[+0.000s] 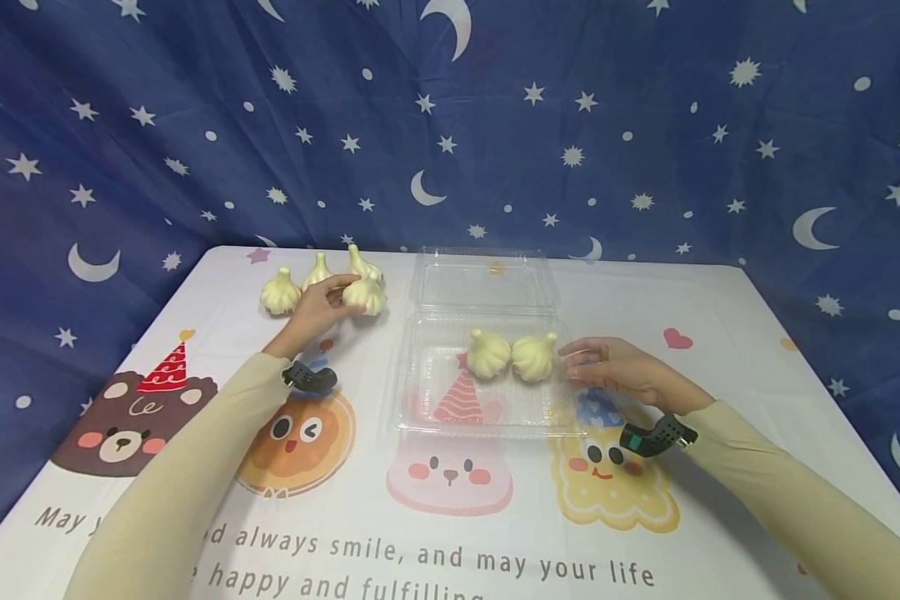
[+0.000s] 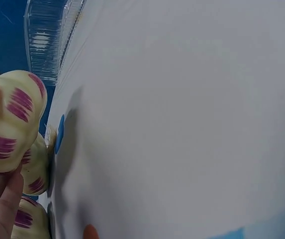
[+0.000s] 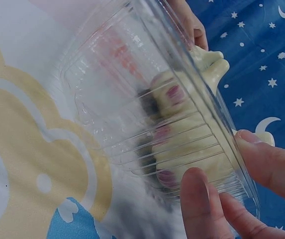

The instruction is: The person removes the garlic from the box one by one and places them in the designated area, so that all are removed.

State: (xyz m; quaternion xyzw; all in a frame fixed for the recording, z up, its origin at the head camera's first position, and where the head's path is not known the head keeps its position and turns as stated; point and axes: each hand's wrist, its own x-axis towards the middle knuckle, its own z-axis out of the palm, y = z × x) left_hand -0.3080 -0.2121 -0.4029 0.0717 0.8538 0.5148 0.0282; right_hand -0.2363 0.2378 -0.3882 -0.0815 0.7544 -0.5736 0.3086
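My left hand (image 1: 321, 312) grips a pale garlic bulb (image 1: 365, 297) at the left rear of the table. Purple streaks show on this bulb in the left wrist view. Close beside that hand sit three more bulbs, among them a left one (image 1: 280, 293) and a rear one (image 1: 363, 264). My right hand (image 1: 621, 368) holds the right edge of a clear plastic container (image 1: 427, 390), its thumb and fingers around the rim in the right wrist view. Inside, toward the right, two garlic bulbs lie side by side, one left (image 1: 488, 356) and one right (image 1: 533, 358).
The container's hinged lid (image 1: 487, 285) lies folded back behind its base. A white tablecloth (image 1: 360, 517) with cartoon prints and lettering covers the table. Behind the table hangs a blue curtain (image 1: 495, 179) with moons and stars.
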